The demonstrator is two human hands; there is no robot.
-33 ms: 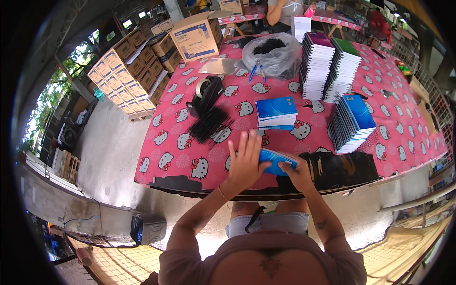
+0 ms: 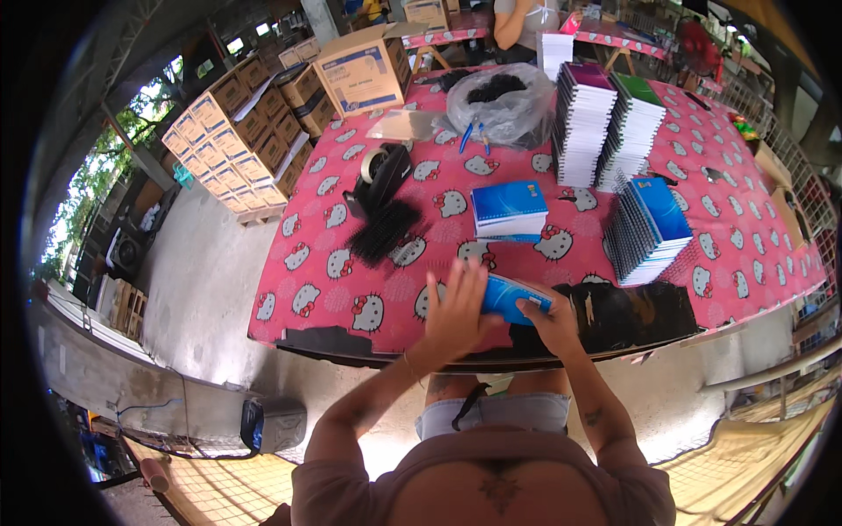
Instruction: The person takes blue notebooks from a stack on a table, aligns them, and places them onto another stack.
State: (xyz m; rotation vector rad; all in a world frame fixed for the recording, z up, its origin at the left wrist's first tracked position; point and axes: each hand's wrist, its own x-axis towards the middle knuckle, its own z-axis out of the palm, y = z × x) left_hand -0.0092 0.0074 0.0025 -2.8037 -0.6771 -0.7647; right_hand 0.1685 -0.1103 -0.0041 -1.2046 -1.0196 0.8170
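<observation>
Both hands work at near edge of the table w/ pink cartoon-cat cloth point(image 2: 351, 263). Left hand point(image 2: 458, 311) lies flat, fingers spread, on top of a blue-covered spiral notebook point(image 2: 513, 296), pressing it down, not clenched. Right hand point(image 2: 551, 323) grasps same notebook from its right end, thumb on top, fingers curled under the edge. Notebook sits just in front of the person's body, at table's near rim, partly hidden under left palm.

Just right of the right hand: a black plastic sheet or bag point(image 2: 627, 316), crumpled, lying on the cloth. Further in, centre of table: small stack of blue notebooks point(image 2: 509, 210). To its right, a fanned-out pile of blue spiral notebooks point(image 2: 647, 230), leaning. Behind those, two tall stacks, one w/ purple top cover point(image 2: 582, 123), one w/ green top cover point(image 2: 631, 131), side by side, touching.

Left of centre: bundle of black plastic binding combs point(image 2: 383, 231), and just behind it a black tape dispenser point(image 2: 383, 174). Far side: clear plastic bag w/ dark contents point(image 2: 504, 105). Off table to the left: rows of brown cardboard boxes point(image 2: 237, 131) on the floor. Another person's arm point(image 2: 517, 22) at far edge.
</observation>
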